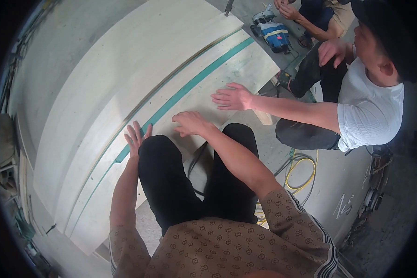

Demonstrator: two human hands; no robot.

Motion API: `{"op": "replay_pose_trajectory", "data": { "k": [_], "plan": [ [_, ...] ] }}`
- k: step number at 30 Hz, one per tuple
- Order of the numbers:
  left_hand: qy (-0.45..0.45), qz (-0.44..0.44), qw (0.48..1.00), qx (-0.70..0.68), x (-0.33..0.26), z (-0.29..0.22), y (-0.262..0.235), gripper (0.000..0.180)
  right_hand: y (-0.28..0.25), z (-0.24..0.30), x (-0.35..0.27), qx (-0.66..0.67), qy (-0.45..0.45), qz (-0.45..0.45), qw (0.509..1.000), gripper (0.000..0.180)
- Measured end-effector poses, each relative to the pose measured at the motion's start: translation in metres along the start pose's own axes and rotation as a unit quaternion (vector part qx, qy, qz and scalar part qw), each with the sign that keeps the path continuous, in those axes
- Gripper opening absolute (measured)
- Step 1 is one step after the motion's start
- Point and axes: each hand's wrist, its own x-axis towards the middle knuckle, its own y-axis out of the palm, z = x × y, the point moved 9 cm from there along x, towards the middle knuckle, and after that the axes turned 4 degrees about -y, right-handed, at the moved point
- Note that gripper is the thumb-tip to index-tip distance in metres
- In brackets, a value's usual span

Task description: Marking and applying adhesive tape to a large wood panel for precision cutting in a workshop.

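A pale board (171, 41) spreads in front of my knees, marked by a long curved slot. A flat green strip (188, 88) lies along the curve, its near end by my left hand. My left hand (136, 137) rests on the board with fingers spread, its thumb side over the green strip. Farther right, my right hand (190, 123) is over the near part of the board, fingers loosely bent and apart, with nothing seen in it. Beyond it, a co-worker's hand (232, 96) is held flat over the same board.
A blue power tool (274, 36) stands past the board's far right corner. The co-worker in a white shirt (370, 102) sits close on my right; another person's hands (287, 8) show at the top. Yellow cable (303, 173) lies coiled on the floor to the right.
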Motion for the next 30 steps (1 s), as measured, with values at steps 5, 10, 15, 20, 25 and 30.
{"op": "replay_pose_trajectory", "data": {
  "k": [5, 10, 15, 20, 25, 30],
  "plan": [
    [0.004, -0.016, 1.0, 0.01, -0.001, -0.0013, 0.0007, 0.067, 0.0005, -0.0017, -0.0014, 0.017, 0.01, 0.01, 1.0, 0.034],
    [0.007, -0.018, 1.0, 0.001, -0.0004, -0.0016, 0.0, 0.068, -0.0015, -0.0022, -0.0003, 0.02, 0.014, 0.002, 1.0, 0.032],
    [0.008, -0.023, 1.0, 0.002, -0.0009, -0.0014, -0.0013, 0.069, -0.002, -0.0023, -0.0002, 0.031, 0.018, 0.006, 0.999, 0.031],
    [0.005, -0.003, 1.0, -0.004, -0.0002, -0.0017, -0.0008, 0.07, -0.0023, -0.0027, -0.0008, 0.033, 0.018, 0.003, 0.999, 0.031],
    [-0.001, 0.009, 1.0, -0.009, -0.0009, -0.0017, -0.0001, 0.071, -0.0001, -0.0047, -0.0007, 0.033, 0.023, 0.009, 0.999, 0.031],
    [0.0, -0.004, 1.0, -0.009, -0.0009, 0.0001, -0.0014, 0.07, -0.0025, -0.0042, -0.0009, 0.036, 0.016, 0.002, 0.999, 0.031]
  ]
}}
